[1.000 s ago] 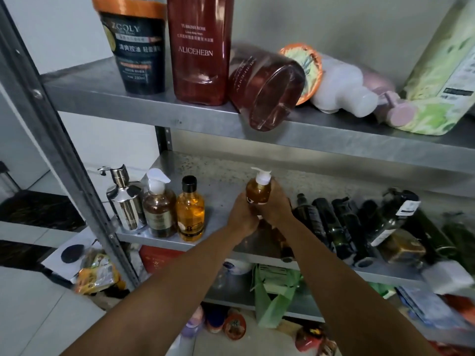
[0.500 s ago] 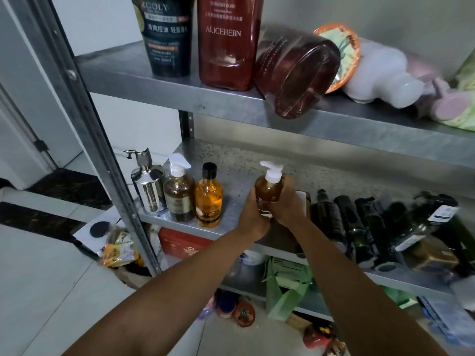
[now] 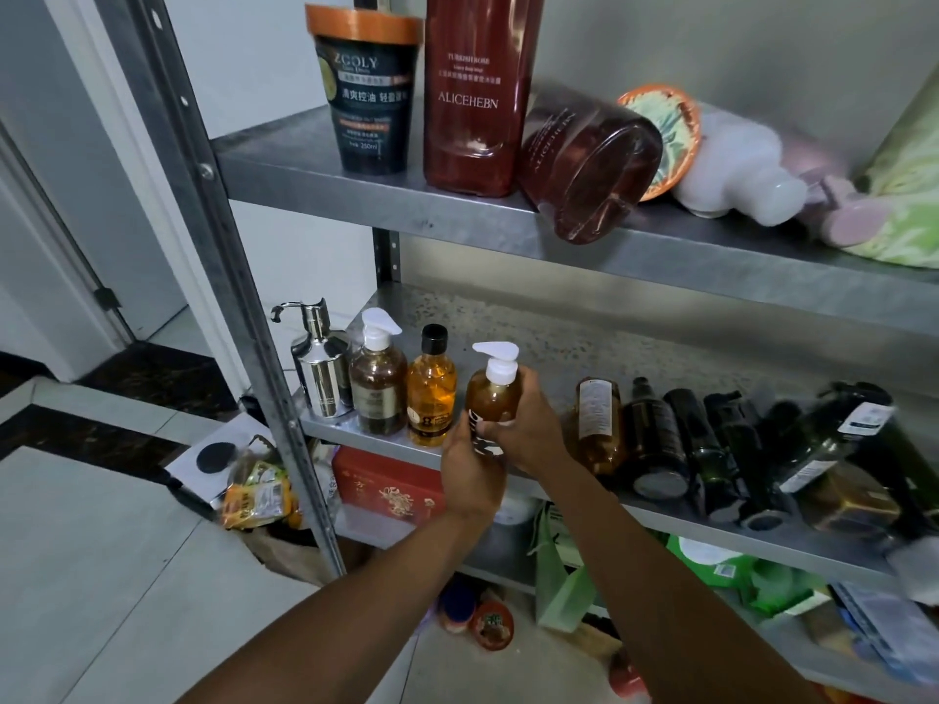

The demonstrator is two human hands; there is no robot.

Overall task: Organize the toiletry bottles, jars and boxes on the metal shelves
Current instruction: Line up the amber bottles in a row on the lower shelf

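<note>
Right now the step in hand looks like adding one more bottle to the upright row at the left of the middle shelf (image 3: 559, 343). Both hands are together on an amber pump bottle (image 3: 494, 401) near the centre of the frame. The left hand (image 3: 470, 472) wraps its lower body and the right hand (image 3: 531, 429) curls round its shoulder from behind, and the white pump head stands clear above them. The bottle is upright, just right of the row: a chrome dispenser (image 3: 322, 381), a brown pump bottle (image 3: 378, 396) and a black-capped amber bottle (image 3: 432, 401), all standing close together. Its base is hidden by the hands, so I cannot tell whether it is down on the shelf or held just over it. To the right, a labelled amber bottle (image 3: 599, 429) and a cluster of dark bottles (image 3: 711, 449) lie on their sides. On the top shelf (image 3: 325, 175) a black tub (image 3: 368, 109) and a tall red bottle (image 3: 477, 94) stand, while a red bottle on its side (image 3: 589, 165) juts over the front edge. The next move, as I judge it, calls for settling the held bottle flat beside the black-capped one without knocking it, then letting go and reaching right for the fallen ones
</note>
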